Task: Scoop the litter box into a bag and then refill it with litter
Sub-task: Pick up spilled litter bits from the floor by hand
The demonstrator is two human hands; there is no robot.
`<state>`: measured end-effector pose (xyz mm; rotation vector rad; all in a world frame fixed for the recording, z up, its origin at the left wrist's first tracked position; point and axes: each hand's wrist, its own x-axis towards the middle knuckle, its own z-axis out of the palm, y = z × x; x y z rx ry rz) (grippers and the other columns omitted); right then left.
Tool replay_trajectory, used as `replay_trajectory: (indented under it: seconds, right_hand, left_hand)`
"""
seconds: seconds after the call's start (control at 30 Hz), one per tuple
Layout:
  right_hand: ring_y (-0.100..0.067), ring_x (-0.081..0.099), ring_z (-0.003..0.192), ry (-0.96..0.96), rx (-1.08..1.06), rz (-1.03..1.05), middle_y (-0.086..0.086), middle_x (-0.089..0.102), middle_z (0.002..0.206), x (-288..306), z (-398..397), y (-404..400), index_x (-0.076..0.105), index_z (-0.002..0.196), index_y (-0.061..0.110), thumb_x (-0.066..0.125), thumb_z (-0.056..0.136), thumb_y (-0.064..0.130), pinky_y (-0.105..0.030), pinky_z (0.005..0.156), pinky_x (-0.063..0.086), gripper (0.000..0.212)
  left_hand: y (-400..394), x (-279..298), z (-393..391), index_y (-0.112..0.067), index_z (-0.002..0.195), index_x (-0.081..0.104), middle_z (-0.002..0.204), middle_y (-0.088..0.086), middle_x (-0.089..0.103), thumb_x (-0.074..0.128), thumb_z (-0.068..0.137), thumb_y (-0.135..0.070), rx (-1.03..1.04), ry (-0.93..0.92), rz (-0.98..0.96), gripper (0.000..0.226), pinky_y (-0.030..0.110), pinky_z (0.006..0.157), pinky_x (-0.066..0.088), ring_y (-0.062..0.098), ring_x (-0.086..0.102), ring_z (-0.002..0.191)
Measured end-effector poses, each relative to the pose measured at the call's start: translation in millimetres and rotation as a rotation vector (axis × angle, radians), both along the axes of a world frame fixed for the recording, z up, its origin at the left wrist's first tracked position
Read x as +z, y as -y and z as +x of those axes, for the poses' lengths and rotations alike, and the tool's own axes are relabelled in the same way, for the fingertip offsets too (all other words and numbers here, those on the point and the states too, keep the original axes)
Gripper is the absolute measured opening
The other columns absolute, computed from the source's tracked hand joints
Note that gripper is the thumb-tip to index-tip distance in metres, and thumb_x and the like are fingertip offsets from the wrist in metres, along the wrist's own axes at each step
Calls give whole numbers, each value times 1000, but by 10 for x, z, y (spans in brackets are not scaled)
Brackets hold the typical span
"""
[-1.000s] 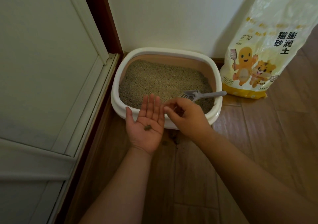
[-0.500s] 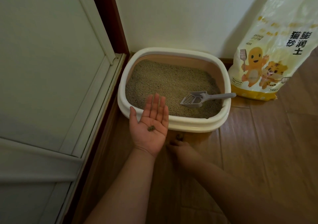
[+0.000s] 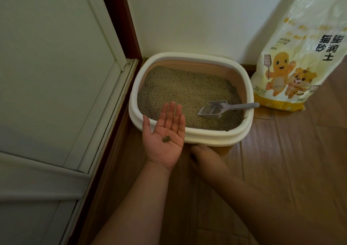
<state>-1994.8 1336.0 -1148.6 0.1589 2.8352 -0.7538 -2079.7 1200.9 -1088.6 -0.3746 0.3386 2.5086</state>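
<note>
A cream litter box [image 3: 189, 56] full of beige litter [image 3: 184, 88] sits on the floor in the corner. A grey slotted scoop [image 3: 212, 110] lies in the litter, its handle resting over the right rim. My left hand [image 3: 165, 139] is held flat, palm up, in front of the box with a small dark clump [image 3: 166, 139] on the palm. My right hand [image 3: 205, 156] is down at the floor against the front of the box, back upward. Its fingertips are hidden. A yellow litter bag [image 3: 300, 56] stands to the right.
A white door frame and sill [image 3: 105, 101] run along the left of the box. The white wall [image 3: 187, 19] is behind it. Wooden floor [image 3: 291, 160] stretches to the right and towards me.
My right hand dropped from beside the left palm to the floor in front of the box. The left hand stays palm up with the clump. The view shifted slightly left.
</note>
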Motion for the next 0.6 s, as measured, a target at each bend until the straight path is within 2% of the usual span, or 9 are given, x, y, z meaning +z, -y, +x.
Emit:
replay_trajectory:
  seconds: [0.1, 0.17, 0.23, 0.3, 0.37, 0.5, 0.6]
  right_hand:
    - [-9, 55, 82, -296, -103, -133, 6, 56, 93, 375, -96, -33, 62, 98, 21, 66, 89, 24, -25, 70, 49, 10]
    - [-5, 54, 80, -507, -170, -223, 7, 57, 90, 663, -157, -25, 63, 96, 19, 70, 87, 18, -18, 68, 47, 11]
    - [-7, 57, 81, -657, -216, -325, 4, 60, 89, 885, -218, 1, 65, 96, 16, 70, 86, 13, -20, 70, 49, 11]
    - [-11, 60, 81, -654, -177, -391, 2, 63, 88, 1004, -294, 27, 66, 95, 16, 70, 86, 18, -28, 71, 53, 10]
    - [-10, 61, 82, -530, -70, -385, 4, 65, 90, 1028, -350, 47, 69, 96, 21, 71, 85, 26, -31, 72, 53, 13]
    - [-13, 65, 86, -475, -3, -346, 2, 72, 94, 922, -358, 42, 76, 102, 22, 75, 85, 17, -37, 78, 56, 18]
    - [-16, 65, 87, -462, 65, -291, 0, 74, 92, 913, -361, 23, 78, 104, 17, 74, 87, 18, -39, 80, 54, 17]
  left_hand:
    - [0, -1, -49, -10, 147, 53, 146, 10, 60, 49, 99, -59, 44, 0, 0, 69, 45, 116, 40, 29, 58, 135]
    - [-13, -10, -75, -9, 147, 53, 146, 11, 60, 48, 100, -57, 77, 4, 11, 67, 46, 115, 41, 30, 59, 133]
    - [-56, -29, -72, -10, 147, 52, 146, 11, 60, 47, 101, -57, 78, -3, 16, 67, 47, 114, 43, 31, 59, 134]
    - [-108, -51, -43, -9, 147, 52, 147, 12, 59, 45, 101, -59, 52, -20, 17, 68, 50, 114, 44, 31, 57, 135]
    - [-160, -72, -20, -10, 149, 50, 150, 10, 56, 42, 101, -62, 16, -49, 8, 71, 51, 115, 42, 30, 54, 139]
    - [-245, -61, 19, -10, 151, 47, 153, 9, 53, 37, 101, -64, -13, -60, -10, 75, 46, 113, 43, 27, 53, 139]
    - [-236, -82, 29, -8, 153, 45, 154, 11, 52, 37, 101, -64, -11, -49, -17, 76, 45, 117, 39, 27, 53, 140]
